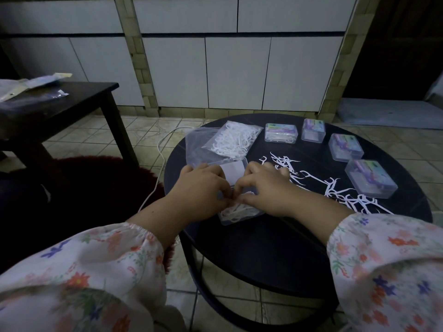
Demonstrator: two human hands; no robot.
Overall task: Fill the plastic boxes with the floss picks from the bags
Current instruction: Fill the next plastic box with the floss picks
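Note:
A clear plastic box with its lid open lies at the near left of the round black table; white floss picks show inside it. My left hand and my right hand sit over the box, fingertips curled down into it and meeting among the picks. Whether either hand pinches a pick is hidden by the fingers. A clear bag of floss picks lies behind the box, partly on an empty bag. Loose floss picks are strewn to the right of my right hand.
Several closed plastic boxes with purple labels stand along the table's far right edge, among them one box and another box. A white cable runs over the tiled floor. A dark side table with bags stands at left.

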